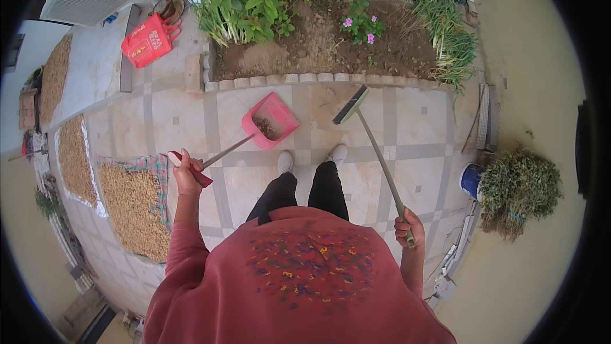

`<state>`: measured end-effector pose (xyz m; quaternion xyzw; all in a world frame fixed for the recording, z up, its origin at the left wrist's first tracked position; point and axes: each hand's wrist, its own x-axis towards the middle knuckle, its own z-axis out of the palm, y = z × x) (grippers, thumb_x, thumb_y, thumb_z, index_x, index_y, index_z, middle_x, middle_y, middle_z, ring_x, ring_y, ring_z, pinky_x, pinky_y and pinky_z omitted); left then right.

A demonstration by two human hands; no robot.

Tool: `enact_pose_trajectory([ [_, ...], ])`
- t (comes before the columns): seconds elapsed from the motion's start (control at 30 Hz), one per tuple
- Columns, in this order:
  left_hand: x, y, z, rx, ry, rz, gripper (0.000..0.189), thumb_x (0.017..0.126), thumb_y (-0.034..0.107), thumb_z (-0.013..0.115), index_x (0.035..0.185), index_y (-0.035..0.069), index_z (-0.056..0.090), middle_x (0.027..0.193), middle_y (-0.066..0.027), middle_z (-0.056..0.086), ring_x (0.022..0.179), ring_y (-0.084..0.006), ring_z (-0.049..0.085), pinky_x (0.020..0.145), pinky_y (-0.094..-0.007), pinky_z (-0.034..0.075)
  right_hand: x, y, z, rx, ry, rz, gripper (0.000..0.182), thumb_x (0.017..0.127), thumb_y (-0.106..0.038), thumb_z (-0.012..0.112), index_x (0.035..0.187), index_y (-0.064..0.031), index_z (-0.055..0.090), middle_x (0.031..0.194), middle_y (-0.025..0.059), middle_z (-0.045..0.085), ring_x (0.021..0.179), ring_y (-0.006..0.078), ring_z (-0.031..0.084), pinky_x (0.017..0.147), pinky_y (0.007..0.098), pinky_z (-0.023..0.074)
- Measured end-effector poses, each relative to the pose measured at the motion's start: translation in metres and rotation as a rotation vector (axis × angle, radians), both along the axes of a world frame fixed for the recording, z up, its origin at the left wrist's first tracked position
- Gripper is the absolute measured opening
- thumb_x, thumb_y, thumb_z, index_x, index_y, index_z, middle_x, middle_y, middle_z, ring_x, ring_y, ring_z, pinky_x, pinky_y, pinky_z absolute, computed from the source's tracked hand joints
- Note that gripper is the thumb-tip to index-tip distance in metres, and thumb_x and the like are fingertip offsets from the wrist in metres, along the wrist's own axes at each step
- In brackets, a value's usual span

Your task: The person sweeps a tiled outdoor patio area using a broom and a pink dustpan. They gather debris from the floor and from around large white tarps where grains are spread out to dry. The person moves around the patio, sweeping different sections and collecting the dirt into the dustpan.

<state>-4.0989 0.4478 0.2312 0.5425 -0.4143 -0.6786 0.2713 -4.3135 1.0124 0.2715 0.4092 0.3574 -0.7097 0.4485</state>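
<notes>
My left hand [187, 177] grips the red handle of a long-handled pink dustpan [285, 114]. A small heap of brown debris [265, 128] lies inside the pan, near where its metal pole joins. In my right hand [409, 228] is the green pole of a broom [357, 105]. Its dark-bristled head is tilted at the tiled floor, to the right of the dustpan and apart from it. A damp-looking brown stain [327, 105] marks the tiles left of the bristles. My white shoes [286, 162] stand between the two tools.
A brick-edged soil bed [296, 78] with leafy plants and pink flowers [365, 19] runs across the front. Peanut-like crops [131, 205] lie spread on cloth at left. A red bag [150, 41] sits front left. A blue bucket [471, 181] and a bundled plant heap [520, 191] stand right.
</notes>
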Motion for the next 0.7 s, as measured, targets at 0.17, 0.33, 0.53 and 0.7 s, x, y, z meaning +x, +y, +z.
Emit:
enact_pose_trajectory([
  [0.17, -0.065, -0.012, -0.010, -0.005, -0.034, -0.181, 0.040, 0.087, 0.031, 0.058, 0.057, 0.009, 0.044, 0.048, -0.0035, 0.043, 0.048, -0.0152, 0.041, 0.071, -0.0353, 0.044, -0.056, -0.050, -0.032, 0.778, 0.380, 0.713, 0.013, 0.079, -0.003, 0.056, 0.091, -0.0036, 0.051, 0.059, 0.0028, 0.046, 0.040, 0.0077, 0.042, 0.032, 0.0221, 0.0318],
  [0.33, -0.101, -0.024, -0.014, 0.002, -0.057, -0.223, 0.038, 0.086, 0.031, 0.059, 0.058, 0.010, 0.044, 0.048, -0.0033, 0.044, 0.046, -0.0151, 0.041, 0.070, -0.0355, 0.045, -0.081, -0.051, -0.121, 0.716, 0.466, 0.684, 0.012, 0.080, -0.010, 0.058, 0.080, -0.0036, 0.047, 0.057, 0.0027, 0.046, 0.041, 0.0103, 0.043, 0.033, 0.0239, 0.0343],
  [0.53, -0.113, -0.039, -0.015, -0.036, -0.134, -0.210, 0.037, 0.082, 0.028, 0.063, 0.056, 0.008, 0.046, 0.047, -0.0049, 0.045, 0.046, -0.0165, 0.043, 0.065, -0.0343, 0.045, -0.061, -0.073, -0.165, 0.233, -0.125, -0.062, 0.013, 0.089, -0.023, 0.049, 0.098, -0.0173, 0.041, 0.056, -0.0013, 0.037, 0.041, 0.0084, 0.035, 0.034, 0.0221, 0.0308],
  [0.7, -0.137, -0.040, -0.017, -0.055, -0.160, -0.215, 0.033, 0.080, 0.026, 0.064, 0.060, 0.005, 0.048, 0.049, -0.0058, 0.046, 0.046, -0.0164, 0.044, 0.057, -0.0318, 0.043, -0.026, -0.117, -0.138, 0.493, 0.067, 0.529, 0.032, 0.089, -0.017, 0.046, 0.117, -0.0223, 0.033, 0.057, 0.0000, 0.035, 0.042, 0.0095, 0.036, 0.036, 0.0252, 0.0328],
])
